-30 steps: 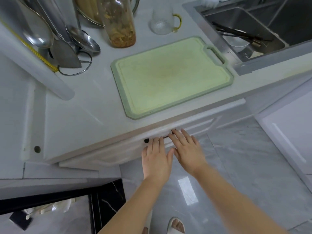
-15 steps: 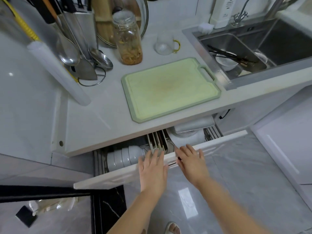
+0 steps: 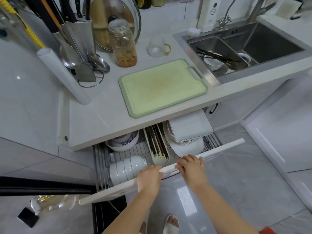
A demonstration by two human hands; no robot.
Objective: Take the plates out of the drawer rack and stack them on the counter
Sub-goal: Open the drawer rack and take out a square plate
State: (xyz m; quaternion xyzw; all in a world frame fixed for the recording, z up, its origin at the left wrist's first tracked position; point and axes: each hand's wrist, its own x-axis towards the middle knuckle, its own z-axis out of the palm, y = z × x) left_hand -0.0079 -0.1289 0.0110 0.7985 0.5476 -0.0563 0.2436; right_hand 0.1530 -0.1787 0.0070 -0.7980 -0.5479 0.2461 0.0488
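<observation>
The drawer under the counter stands pulled out, its wire rack showing. White plates lie stacked at the rack's right side, a square one on top, a larger round plate in front of them. My left hand and my right hand both grip the top edge of the drawer front, fingers curled over it. Neither hand touches a plate.
A row of white bowls lies on its side at the rack's left, more bowls behind. A chopstick tray divides the rack. On the counter are a green cutting board, a glass jar, utensils; the sink is right.
The drawer went from closed to pulled far out. Both hands came back toward me with its front edge. The plates and bowls have come into view.
</observation>
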